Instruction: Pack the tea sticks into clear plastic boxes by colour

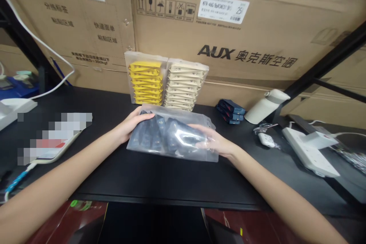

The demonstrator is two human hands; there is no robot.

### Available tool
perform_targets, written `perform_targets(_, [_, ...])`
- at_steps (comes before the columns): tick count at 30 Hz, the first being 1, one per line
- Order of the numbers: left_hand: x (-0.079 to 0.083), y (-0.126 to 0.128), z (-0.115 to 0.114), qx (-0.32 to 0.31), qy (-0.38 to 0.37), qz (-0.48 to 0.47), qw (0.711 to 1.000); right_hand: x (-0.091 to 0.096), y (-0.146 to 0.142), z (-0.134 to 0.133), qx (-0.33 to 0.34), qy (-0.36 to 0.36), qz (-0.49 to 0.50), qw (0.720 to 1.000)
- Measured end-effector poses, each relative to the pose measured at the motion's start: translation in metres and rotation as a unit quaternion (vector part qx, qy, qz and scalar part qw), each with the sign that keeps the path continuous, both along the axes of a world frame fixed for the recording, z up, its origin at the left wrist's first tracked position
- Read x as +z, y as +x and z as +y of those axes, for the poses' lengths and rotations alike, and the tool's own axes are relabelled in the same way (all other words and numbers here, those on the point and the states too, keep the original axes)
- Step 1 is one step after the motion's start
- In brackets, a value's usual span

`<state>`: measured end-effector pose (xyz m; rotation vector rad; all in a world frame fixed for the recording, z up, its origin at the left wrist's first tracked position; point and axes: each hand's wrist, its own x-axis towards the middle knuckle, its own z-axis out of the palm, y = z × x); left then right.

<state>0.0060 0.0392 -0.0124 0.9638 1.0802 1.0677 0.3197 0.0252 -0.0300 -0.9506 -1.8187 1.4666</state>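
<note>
A clear plastic bag filled with several dark blue packets lies on the black table in front of me. My left hand grips the bag's left end, fingers curled over its top edge. My right hand is inside the bag's open right end, seen through the plastic, its fingers resting on the dark packets. Behind the bag stand two clear packs, one holding yellow packets, the other cream packets.
A few loose dark blue packets lie at the back right beside a white bottle. A white power strip and a small remote sit at right. Large cardboard boxes wall the back. A white cable hangs at left.
</note>
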Motion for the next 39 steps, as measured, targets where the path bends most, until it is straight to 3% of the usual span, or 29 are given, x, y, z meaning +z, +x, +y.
perform_targets(5, [-0.001, 0.002, 0.000, -0.001, 0.044, 0.052, 0.998, -0.004, -0.007, 0.000, -0.022, 0.027, -0.017, 0.999])
perform_targets(13, [0.001, 0.002, 0.001, 0.029, 0.019, 0.033, 0.999, -0.010, -0.004, 0.008, -0.104, 0.062, -0.025, 0.992])
perform_targets(24, [-0.004, 0.005, 0.001, 0.031, 0.039, 0.026, 0.998, 0.004, -0.016, -0.006, 0.097, 0.023, -0.038, 0.994])
perform_targets(30, [-0.006, 0.003, 0.002, 0.011, 0.049, 0.090, 0.995, 0.003, -0.017, -0.005, 0.114, 0.039, -0.061, 0.991])
perform_targets(33, [-0.010, 0.000, 0.011, -0.016, 0.106, 0.193, 0.975, 0.001, -0.017, -0.004, 0.102, 0.040, -0.082, 0.991])
perform_targets(35, [-0.009, -0.006, 0.018, -0.022, 0.159, 0.279, 0.947, -0.001, -0.016, -0.003, 0.098, 0.030, -0.081, 0.991])
perform_targets(39, [0.013, -0.034, 0.004, 0.055, 0.267, 0.355, 0.894, -0.004, -0.013, -0.002, 0.089, -0.013, -0.055, 0.994])
